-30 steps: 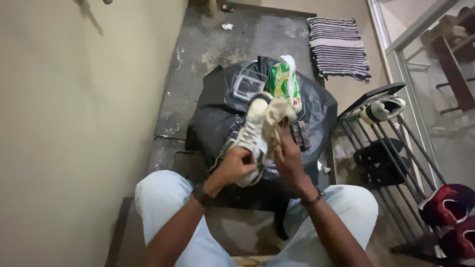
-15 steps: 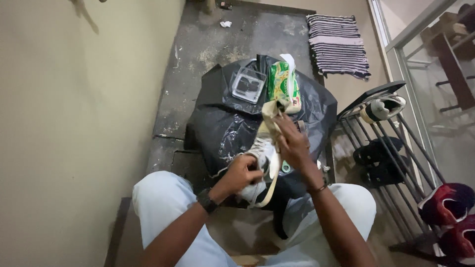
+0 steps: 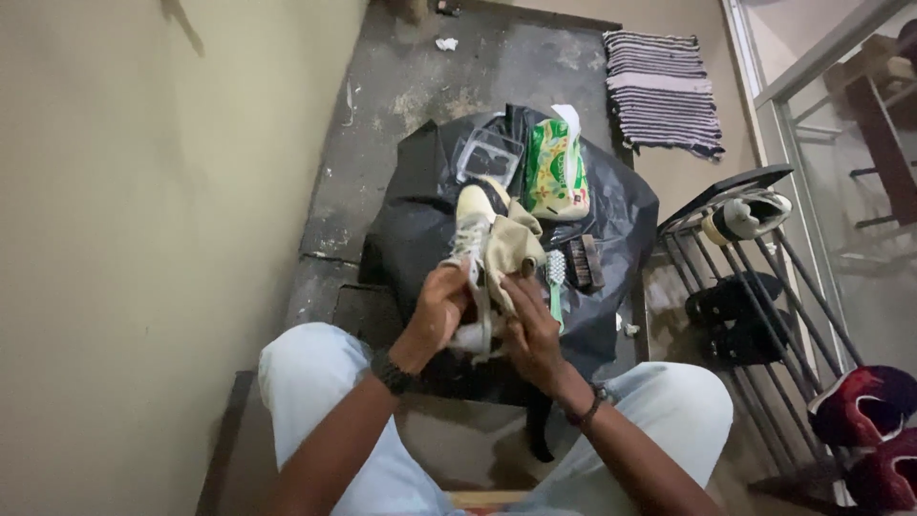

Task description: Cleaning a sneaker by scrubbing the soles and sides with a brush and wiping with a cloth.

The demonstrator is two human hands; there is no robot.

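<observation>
A white sneaker (image 3: 474, 227) with loose laces is held up over a black plastic sheet (image 3: 420, 220) on the floor. My left hand (image 3: 441, 308) grips the sneaker from the left near its heel. My right hand (image 3: 528, 323) presses a beige cloth (image 3: 512, 248) against the shoe's right side. Both arms reach out between my knees in light blue trousers.
On the black sheet lie a green packet (image 3: 554, 172), a clear plastic tray (image 3: 487, 155), a green toothbrush (image 3: 556, 277) and a dark brush (image 3: 583, 263). A shoe rack (image 3: 764, 287) with several shoes stands at right, a striped mat (image 3: 664, 91) behind, a wall at left.
The sneaker was lowered and turned half a second ago and is now raised again with its toe pointing away. The cloth and my right hand have shifted back onto its side.
</observation>
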